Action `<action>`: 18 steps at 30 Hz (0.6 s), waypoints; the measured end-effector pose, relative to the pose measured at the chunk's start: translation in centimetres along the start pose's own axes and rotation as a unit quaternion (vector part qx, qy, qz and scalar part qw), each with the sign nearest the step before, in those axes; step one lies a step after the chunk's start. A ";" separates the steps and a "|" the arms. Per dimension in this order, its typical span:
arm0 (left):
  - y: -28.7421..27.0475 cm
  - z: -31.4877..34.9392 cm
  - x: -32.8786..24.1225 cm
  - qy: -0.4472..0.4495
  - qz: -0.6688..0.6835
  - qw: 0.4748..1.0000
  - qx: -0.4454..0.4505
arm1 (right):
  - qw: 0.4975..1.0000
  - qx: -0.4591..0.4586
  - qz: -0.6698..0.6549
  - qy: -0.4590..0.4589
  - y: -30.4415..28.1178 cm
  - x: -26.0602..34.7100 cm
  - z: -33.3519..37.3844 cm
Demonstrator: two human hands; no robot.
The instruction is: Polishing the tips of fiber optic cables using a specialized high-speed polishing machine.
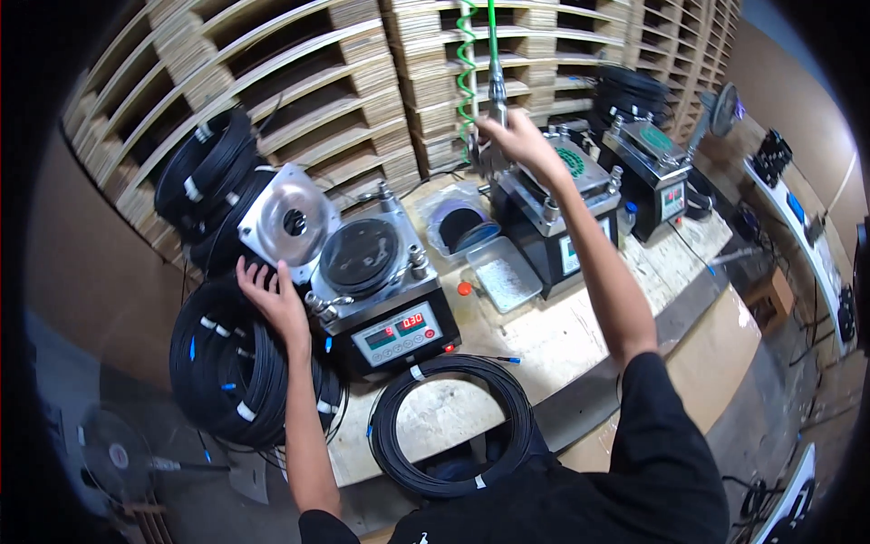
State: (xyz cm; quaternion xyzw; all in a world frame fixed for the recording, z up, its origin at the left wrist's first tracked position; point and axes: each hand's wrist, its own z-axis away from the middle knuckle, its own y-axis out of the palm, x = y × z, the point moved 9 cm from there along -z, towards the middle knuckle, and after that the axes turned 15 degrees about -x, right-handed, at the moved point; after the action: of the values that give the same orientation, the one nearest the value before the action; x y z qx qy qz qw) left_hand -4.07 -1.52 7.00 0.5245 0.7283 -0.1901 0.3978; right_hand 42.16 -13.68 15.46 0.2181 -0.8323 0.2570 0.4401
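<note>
My left hand [277,304] is at the lower edge of a square metal plate [269,222] with a dished round centre and a dark hole. Its fingers are spread, and the thumb overlaps the plate's edge. Tilted up, the plate sits between stacked black cable coils and the nearest benchtop machine [391,295], which has a dark round disc [360,255] on top. Farther off, my raised right hand [518,143] is closed round a metal air gun [494,156] hanging from a green hose [493,41]. The hand partly hides the gun.
A coil of black cable [390,444] lies at the bench's front edge; more coils [213,363] stand left. A clear tray [505,275], a red cap [464,288] and a dark disc in plastic [458,225] lie mid-bench. Two more machines [648,154] stand right. Stacked pallets [381,77] rise behind.
</note>
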 end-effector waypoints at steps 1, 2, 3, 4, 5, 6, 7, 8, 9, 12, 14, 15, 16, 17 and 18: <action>0.9 0.4 0.6 -0.044 0.031 0.999 0.007 | 0.998 -0.015 0.059 0.002 -1.6 -2.3 -3.2; 1.9 0.9 1.3 -0.090 0.060 0.994 0.013 | 0.992 -0.028 0.119 0.004 -3.3 -4.5 -6.2; 2.1 0.7 2.2 -0.100 0.056 0.992 0.047 | 0.990 -0.036 0.134 0.003 -3.4 -5.6 -8.4; 2.3 0.8 2.3 -0.113 0.057 0.990 0.065 | 0.988 -0.044 0.149 0.001 -3.6 -6.5 -10.5; 3.6 1.3 3.4 -0.137 0.071 0.985 0.080 | 0.984 -0.060 0.170 -0.001 -5.4 -8.8 -13.6; 4.5 1.4 4.8 -0.160 0.080 0.980 0.091 | 0.979 -0.073 0.188 -0.004 -6.7 -11.0 -16.0; 3.2 0.7 6.2 -0.173 0.065 0.977 0.106 | 0.981 -0.051 0.186 0.019 -4.6 -11.8 -17.0; 3.3 0.5 6.5 -0.158 0.069 0.978 0.121 | 0.974 -0.067 0.212 0.034 -5.0 -13.5 -18.7; 4.9 1.4 7.5 -0.178 0.071 0.971 0.140 | 0.963 -0.096 0.252 0.016 -7.9 -15.2 -20.5; 4.5 1.9 8.7 -0.164 0.016 0.977 0.136 | 0.957 -0.134 0.257 0.029 -8.3 -18.2 -21.8; 3.5 1.7 8.3 -0.134 -0.001 0.984 0.116 | 0.945 -0.163 0.283 0.035 -7.6 -19.1 -21.3; 2.9 1.3 8.6 -0.118 -0.009 0.987 0.106 | 0.946 -0.159 0.279 0.036 -7.0 -19.1 -21.0; 2.7 1.1 8.8 -0.117 -0.013 0.987 0.105 | 0.953 -0.148 0.265 0.024 -6.3 -19.0 -20.6; 2.9 1.2 8.5 -0.110 -0.004 0.988 0.104 | 0.956 -0.140 0.257 0.014 -6.7 -19.2 -20.3; 3.2 1.6 8.3 -0.104 0.006 0.989 0.103 | 0.955 -0.141 0.262 0.017 -7.4 -19.5 -20.0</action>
State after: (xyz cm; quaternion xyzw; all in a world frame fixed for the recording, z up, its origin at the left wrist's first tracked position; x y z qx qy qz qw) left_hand -1.65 3.70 0.03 0.5444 0.6565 -0.3156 0.4160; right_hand 69.06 -4.35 10.37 -0.0759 -0.8803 0.2471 0.3978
